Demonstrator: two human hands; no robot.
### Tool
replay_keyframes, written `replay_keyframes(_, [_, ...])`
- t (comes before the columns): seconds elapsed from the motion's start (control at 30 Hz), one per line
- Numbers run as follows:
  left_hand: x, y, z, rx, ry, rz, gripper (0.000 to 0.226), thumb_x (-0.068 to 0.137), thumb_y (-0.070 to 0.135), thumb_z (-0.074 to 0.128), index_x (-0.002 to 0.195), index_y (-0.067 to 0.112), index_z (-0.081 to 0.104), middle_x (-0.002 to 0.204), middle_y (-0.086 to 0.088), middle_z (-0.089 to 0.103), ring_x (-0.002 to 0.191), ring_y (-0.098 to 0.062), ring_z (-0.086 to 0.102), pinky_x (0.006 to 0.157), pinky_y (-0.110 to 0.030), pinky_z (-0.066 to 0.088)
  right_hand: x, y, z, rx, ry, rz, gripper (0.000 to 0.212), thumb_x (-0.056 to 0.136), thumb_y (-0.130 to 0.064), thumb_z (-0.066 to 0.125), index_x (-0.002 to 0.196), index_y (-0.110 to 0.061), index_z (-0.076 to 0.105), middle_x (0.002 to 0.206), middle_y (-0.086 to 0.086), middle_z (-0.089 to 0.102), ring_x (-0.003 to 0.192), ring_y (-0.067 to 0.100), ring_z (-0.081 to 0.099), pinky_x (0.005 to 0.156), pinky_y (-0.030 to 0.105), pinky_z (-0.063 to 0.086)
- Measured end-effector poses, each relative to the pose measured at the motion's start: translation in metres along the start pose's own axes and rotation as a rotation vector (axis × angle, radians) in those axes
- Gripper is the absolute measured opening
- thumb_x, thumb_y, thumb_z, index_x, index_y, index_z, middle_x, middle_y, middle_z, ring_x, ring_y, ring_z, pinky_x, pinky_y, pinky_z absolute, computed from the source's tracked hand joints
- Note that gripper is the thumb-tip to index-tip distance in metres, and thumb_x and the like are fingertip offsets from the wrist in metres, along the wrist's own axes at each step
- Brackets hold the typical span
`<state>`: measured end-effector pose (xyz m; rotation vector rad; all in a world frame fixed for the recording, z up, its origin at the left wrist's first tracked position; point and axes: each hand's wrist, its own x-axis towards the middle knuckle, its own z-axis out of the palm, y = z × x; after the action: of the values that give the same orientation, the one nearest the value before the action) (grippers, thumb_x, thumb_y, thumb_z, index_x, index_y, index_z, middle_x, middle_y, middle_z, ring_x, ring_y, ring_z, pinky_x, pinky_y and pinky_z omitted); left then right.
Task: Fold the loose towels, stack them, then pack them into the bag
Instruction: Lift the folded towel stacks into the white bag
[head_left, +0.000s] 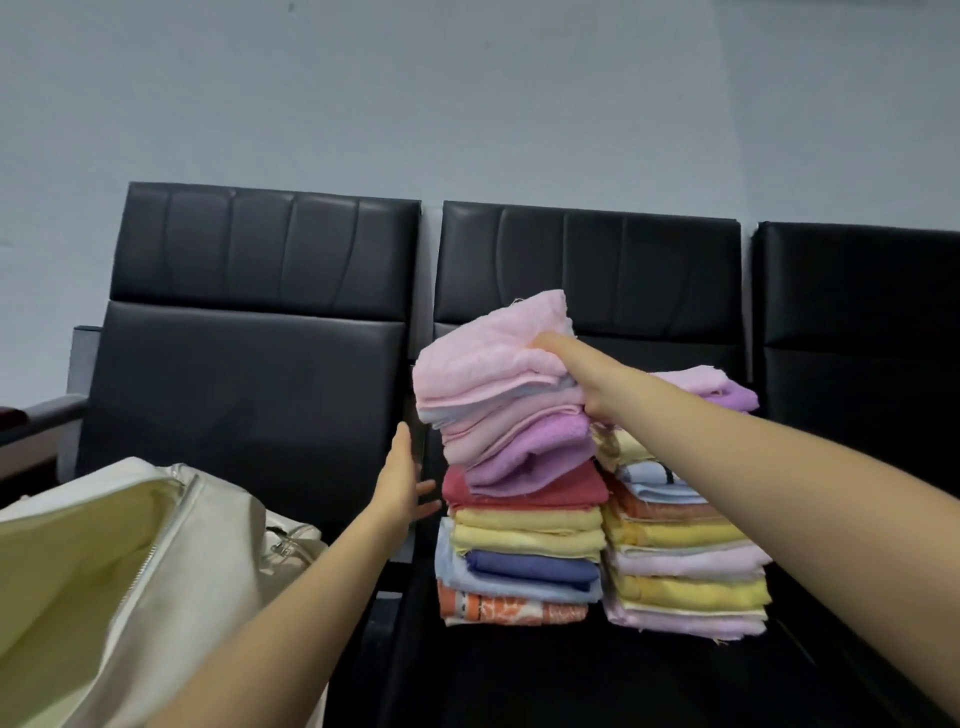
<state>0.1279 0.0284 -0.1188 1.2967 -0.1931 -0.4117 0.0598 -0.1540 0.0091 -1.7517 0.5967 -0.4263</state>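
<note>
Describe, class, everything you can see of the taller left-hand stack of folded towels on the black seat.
The left-hand stack of folded terry towels stands on the black padded seat, touching a shorter stack on its right. From the bottom: orange-patterned, light blue, dark blue, two yellow, red, purple, several pink. Its upper pink and purple layers are lifted and tilted; the right hand grips them, thumb on top. The left hand reaches open toward its left side.

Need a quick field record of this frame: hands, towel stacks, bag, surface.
left hand: open, fingers straight, beside the left towel stack, not clearly touching it
right hand: thumb on top, gripping the upper towels of the left towel stack
left stack state: upper part tilted and lifted toward the left
right towel stack: folded, shorter, untouched
bag: white, unzipped, open at lower left
surface: black chair seat
</note>
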Motion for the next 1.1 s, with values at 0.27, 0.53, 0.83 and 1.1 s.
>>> replay_keyframes(0.27, [-0.020,-0.014,0.006,-0.327,0.015,-0.187,0.075,0.095,0.067,0.027,0.151,0.017,0.028,0.140,-0.025,0.045,0.115,-0.037,0.053,0.090,-0.048,0.048,-0.072,-0.058,0.004,0.215,-0.075,-0.006,0.029,0.084,-0.023,0.054,0.059,-0.012,0.045,0.040,0.005,0.046,0.033,0.019,0.050,0.045,0.026,0.042])
replay_keyframes(0.53, [-0.062,0.096,-0.086,-0.602,-0.202,-0.079,0.053,0.077,0.064,0.052,0.100,0.019,0.068,0.091,-0.007,0.067,0.079,-0.025,0.064,0.078,-0.032,0.052,-0.124,-0.093,0.091,0.535,-0.249,0.074,0.016,0.076,-0.027,0.057,0.076,-0.012,0.051,0.059,0.012,0.063,0.063,0.031,0.068,0.074,0.043,0.057])
replay_keyframes(0.83, [-0.128,0.148,-0.259,-0.081,0.084,0.374,0.036,0.103,0.031,0.038,0.106,0.008,0.066,0.086,-0.013,0.066,0.073,-0.022,0.068,0.064,-0.033,0.054,-0.167,-0.075,0.249,0.838,-0.597,0.270,0.063,0.075,-0.063,0.060,0.118,-0.017,0.069,0.109,0.013,0.071,0.101,0.034,0.067,0.088,0.051,0.052])
replay_keyframes(1.1, [-0.154,0.100,-0.335,0.067,0.208,-0.181,0.096,0.076,0.088,0.029,0.104,0.007,0.071,0.098,-0.021,0.073,0.091,-0.036,0.068,0.087,-0.040,0.052,-0.203,0.024,0.298,0.495,-0.532,0.277,0.028,0.079,-0.034,0.070,0.091,-0.009,0.072,0.079,0.013,0.070,0.073,0.028,0.068,0.077,0.037,0.056])
